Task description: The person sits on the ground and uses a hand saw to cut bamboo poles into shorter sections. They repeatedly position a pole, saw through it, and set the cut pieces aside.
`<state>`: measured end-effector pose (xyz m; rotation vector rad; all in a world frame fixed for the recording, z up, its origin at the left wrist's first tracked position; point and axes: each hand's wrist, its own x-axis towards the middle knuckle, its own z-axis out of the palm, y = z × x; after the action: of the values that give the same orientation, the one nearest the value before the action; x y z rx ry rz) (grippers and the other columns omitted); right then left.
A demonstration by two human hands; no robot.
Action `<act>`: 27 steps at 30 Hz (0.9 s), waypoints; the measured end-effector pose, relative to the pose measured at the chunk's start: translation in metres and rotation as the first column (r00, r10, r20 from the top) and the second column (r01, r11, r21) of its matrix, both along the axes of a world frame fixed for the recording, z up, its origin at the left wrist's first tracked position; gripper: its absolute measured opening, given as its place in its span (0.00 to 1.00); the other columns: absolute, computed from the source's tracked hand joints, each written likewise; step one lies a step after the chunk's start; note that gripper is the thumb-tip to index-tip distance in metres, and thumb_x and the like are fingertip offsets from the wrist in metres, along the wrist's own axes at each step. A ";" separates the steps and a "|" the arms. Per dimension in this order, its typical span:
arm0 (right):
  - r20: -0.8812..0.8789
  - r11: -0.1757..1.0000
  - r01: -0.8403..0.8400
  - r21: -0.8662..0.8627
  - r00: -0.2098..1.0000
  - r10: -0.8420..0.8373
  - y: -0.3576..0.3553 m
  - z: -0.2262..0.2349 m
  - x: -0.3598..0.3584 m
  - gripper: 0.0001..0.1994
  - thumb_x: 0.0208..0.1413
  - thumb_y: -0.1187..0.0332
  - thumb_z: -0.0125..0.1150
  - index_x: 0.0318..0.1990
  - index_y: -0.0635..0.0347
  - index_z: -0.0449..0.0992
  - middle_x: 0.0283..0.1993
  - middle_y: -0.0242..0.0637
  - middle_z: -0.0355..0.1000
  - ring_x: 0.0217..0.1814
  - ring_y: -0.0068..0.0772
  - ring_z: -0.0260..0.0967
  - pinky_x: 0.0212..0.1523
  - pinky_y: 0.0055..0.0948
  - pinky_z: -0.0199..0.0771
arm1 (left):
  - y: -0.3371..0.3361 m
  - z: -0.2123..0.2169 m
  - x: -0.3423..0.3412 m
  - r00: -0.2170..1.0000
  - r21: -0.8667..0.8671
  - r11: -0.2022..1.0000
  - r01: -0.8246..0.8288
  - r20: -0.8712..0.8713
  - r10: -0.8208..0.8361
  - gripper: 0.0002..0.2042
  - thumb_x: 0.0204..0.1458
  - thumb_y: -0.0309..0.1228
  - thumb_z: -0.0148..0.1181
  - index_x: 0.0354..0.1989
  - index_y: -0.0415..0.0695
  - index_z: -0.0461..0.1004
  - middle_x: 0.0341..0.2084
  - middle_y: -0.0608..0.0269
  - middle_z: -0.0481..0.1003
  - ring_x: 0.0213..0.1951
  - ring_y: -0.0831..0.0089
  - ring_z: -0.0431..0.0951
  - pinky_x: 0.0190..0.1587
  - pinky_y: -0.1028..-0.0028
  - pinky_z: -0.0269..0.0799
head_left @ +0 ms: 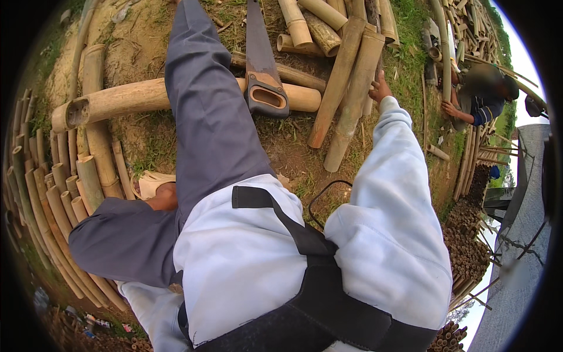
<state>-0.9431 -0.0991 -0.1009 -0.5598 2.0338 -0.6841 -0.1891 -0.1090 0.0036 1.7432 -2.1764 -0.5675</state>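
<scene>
At nine o'clock, cut bamboo poles [53, 205] lie stacked; the left hand's grip is hidden. At twelve, the handsaw [262, 64] rests loose on a thick bamboo log [135, 98] and could slide off. At one o'clock, the right hand [380, 89] closes on a leaning bamboo pole [353, 100], which may roll.

Handsaw [262, 64] lying across long bamboo pole [135, 100], upper centre of frame. Two leaning poles [347, 94] sitting right of it, right hand [380, 89] touching them. Cut bamboo lengths [53, 199] lying stacked along left edge.
</scene>
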 end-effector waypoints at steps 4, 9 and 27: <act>-0.029 0.949 0.108 0.295 0.994 -0.104 -0.009 0.045 0.059 0.47 0.60 0.24 0.34 0.77 0.47 0.54 0.78 0.50 0.51 0.77 0.53 0.54 0.71 0.53 0.56 | 0.047 -0.014 0.067 0.987 0.016 0.994 -0.111 0.118 0.108 0.38 0.48 0.51 0.70 0.65 0.45 0.66 0.60 0.51 0.70 0.60 0.50 0.70 0.63 0.55 0.64; -0.343 0.978 -0.091 -0.190 0.939 0.020 -0.027 0.070 0.049 0.45 0.64 0.29 0.39 0.74 0.57 0.59 0.70 0.54 0.65 0.72 0.54 0.62 0.68 0.51 0.61 | 0.142 -0.053 0.193 0.884 0.038 0.928 -0.370 0.320 0.340 0.37 0.49 0.50 0.70 0.65 0.45 0.66 0.60 0.51 0.70 0.60 0.50 0.71 0.63 0.55 0.65; -0.070 0.051 -0.804 -0.592 0.114 0.991 -0.066 0.099 0.743 0.19 0.64 0.63 0.63 0.57 0.65 0.76 0.44 0.45 0.81 0.45 0.30 0.79 0.47 0.28 0.77 | 0.405 -0.101 0.219 -0.205 -0.122 -0.212 -0.970 -0.065 0.977 0.33 0.52 0.44 0.70 0.62 0.40 0.67 0.55 0.51 0.74 0.55 0.54 0.74 0.59 0.57 0.69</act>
<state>-0.2002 -0.1652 -0.0015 -1.7452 0.6522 -0.3719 0.0294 0.2964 -0.0977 2.6030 -0.0569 0.1494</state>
